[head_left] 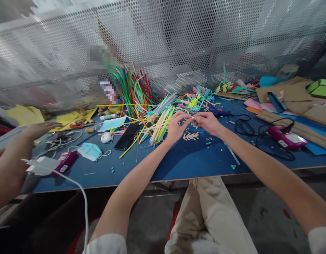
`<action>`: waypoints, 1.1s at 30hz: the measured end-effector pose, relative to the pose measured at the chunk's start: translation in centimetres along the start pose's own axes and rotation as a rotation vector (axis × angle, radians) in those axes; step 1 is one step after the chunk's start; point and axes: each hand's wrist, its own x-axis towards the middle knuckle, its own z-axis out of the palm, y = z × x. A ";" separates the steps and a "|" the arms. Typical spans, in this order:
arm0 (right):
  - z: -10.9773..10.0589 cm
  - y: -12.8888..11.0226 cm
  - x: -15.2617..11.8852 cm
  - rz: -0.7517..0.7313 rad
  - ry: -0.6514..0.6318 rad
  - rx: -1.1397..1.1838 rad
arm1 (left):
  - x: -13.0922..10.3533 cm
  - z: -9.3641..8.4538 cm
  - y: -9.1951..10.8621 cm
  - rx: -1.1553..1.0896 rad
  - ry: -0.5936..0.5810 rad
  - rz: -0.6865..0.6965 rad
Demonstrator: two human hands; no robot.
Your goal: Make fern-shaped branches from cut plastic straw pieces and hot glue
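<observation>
My left hand (178, 124) and my right hand (207, 122) meet above the blue table (205, 158), fingertips almost touching. The fingers of both are closed in a pinch; what lies between them is too small to make out. Just below the hands lies a pale leaf-shaped piece (191, 136). A bundle of yellow and cream sticks (162, 127) rests beside my left hand. Behind the hands is a pile of yellow, blue and pink twisted pieces (193, 102).
A black phone (126, 137), a blue face mask (90, 151) and a white charger (43, 165) lie left. Another person's hand (41, 129) reaches in there. At right are a magenta device (287, 137), black cable and brown cardboard (287, 93). A perforated metal screen (179, 46) stands behind.
</observation>
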 end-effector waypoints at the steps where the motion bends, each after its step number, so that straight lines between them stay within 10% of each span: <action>1: -0.1 0.1 0.0 -0.001 -0.001 -0.006 | 0.0 0.0 0.1 -0.002 0.004 0.000; 12: -0.4 -0.1 0.7 -0.115 0.128 0.034 | 0.0 -0.7 -1.0 0.135 -0.039 -0.101; 24: -3.9 -1.2 1.8 -0.156 0.237 0.005 | 2.9 -4.7 0.3 0.511 -0.674 0.036; 33: -4.1 -0.8 1.8 -0.132 0.211 -0.010 | 0.8 -5.9 -0.9 0.495 -0.606 -0.056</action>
